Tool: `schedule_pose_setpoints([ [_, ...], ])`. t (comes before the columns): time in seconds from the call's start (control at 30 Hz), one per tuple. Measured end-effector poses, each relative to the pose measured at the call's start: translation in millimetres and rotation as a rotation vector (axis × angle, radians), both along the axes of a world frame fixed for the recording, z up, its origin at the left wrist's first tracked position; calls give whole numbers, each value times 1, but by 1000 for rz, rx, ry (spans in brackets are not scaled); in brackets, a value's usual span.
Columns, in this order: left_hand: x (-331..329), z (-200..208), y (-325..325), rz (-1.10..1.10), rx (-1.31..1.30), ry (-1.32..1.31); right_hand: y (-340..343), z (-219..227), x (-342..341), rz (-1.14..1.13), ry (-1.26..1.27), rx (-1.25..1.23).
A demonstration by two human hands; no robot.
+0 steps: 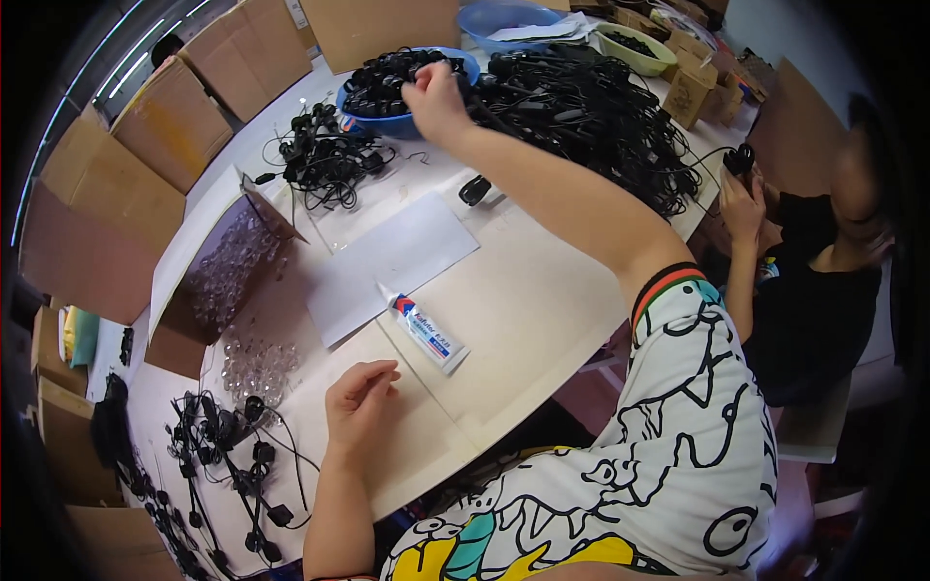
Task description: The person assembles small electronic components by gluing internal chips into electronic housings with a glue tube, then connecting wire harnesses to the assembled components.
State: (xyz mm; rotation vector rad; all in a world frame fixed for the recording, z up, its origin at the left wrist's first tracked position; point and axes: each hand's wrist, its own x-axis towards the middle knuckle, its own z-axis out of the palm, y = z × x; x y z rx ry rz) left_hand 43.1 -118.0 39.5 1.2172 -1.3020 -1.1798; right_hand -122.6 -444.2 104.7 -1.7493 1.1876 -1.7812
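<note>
My right arm stretches across the table, and my right hand [441, 105] is over a blue basin [400, 126] heaped with small black corded parts [376, 89]. Its fingers are curled together; whatever they may pinch is too small to make out. On the near part of the table rests my left hand [358, 402], loosely closed with no object visible in it. Just beyond it lies a white, blue and red tube [426, 332] with a pointed nozzle. The tube's tip touches or nearly touches a white sheet [392, 263]. A small black piece [475, 190] lies beyond the sheet.
A large pile of black cables [581, 116] covers the far right. Clear beads [257, 368] spill from an open cardboard box [179, 329] at left. More black corded parts [228, 436] lie near left. A co-worker's hand [742, 208] holds a black part at right.
</note>
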Motion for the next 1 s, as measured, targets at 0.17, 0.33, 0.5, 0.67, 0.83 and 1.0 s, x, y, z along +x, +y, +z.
schedule_pose_setpoints([
  [0.17,2,0,-3,-20,9,-11,14,-23,-40,-184,533,-79],
  [0.33,5,0,-4,-25,19,-19,-8,-11,-96,-209,613,118],
  [0.5,3,0,2,-20,41,-7,-17,13,-81,-263,586,154],
  [0.67,2,2,7,-48,50,-3,-26,17,-7,-249,891,80],
  [0.83,12,5,10,-24,68,-71,0,36,30,-329,1060,26],
  [1.0,11,7,2,-73,-12,-93,-17,91,2,179,1245,433],
])
